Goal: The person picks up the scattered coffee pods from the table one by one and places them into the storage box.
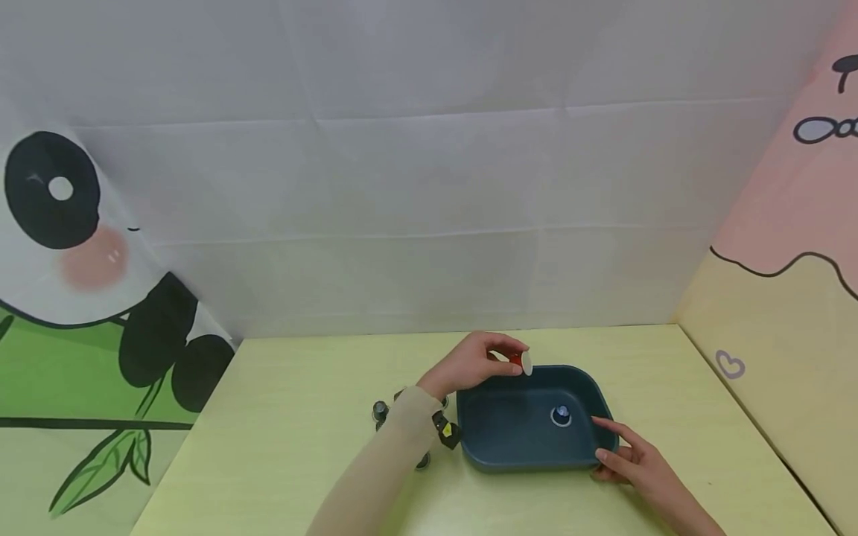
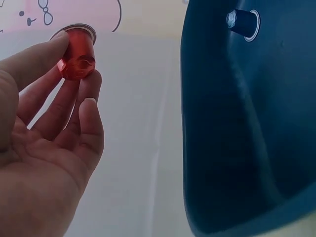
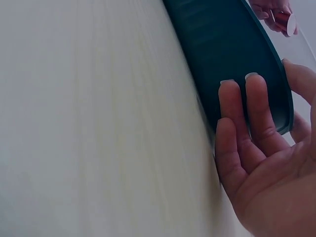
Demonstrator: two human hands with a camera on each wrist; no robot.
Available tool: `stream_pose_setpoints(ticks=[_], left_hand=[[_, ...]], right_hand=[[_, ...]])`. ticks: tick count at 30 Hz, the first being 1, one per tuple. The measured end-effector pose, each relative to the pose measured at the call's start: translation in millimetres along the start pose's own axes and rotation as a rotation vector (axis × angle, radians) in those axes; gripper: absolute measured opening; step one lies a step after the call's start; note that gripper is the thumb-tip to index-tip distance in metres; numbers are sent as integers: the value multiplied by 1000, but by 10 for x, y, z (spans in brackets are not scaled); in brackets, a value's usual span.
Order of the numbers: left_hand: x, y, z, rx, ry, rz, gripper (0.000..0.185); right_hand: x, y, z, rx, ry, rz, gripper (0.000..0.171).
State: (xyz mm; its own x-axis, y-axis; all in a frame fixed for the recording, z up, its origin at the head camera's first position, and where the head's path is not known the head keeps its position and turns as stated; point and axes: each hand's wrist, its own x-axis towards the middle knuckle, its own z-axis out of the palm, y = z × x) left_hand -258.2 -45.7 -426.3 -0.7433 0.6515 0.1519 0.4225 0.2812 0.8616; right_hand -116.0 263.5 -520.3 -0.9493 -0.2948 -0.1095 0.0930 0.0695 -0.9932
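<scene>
Capsule (image 2: 75,54) base dimples only wrist-side

No words, brand names or numbers can be read anywhere in these views. The red capsule (image 2: 76,54) pinched in the left hand (image 1: 472,365) bears no legible print, and neither does the dark capsule (image 1: 561,414) lying in the dark teal tray (image 1: 523,447) between the hands. The only sign-like mark is a small outlined heart (image 1: 730,364) on the pale yellow wall panel (image 1: 764,350), well off to the right of the right hand (image 1: 626,454). Black strokes (image 1: 841,71) at the pink panel's upper edge are cut off and cannot be read.
</scene>
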Motion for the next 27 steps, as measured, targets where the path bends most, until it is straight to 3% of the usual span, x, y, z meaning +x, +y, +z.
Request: stream_pose_setpoints(ticks=[16,27], left_hand=[[355,46,380,15,-94,20,35],[497,6,698,121,-256,37,35]], right_hand=[[7,22,-7,1,2,40,43],[9,38,-18,13,-13,18,44]])
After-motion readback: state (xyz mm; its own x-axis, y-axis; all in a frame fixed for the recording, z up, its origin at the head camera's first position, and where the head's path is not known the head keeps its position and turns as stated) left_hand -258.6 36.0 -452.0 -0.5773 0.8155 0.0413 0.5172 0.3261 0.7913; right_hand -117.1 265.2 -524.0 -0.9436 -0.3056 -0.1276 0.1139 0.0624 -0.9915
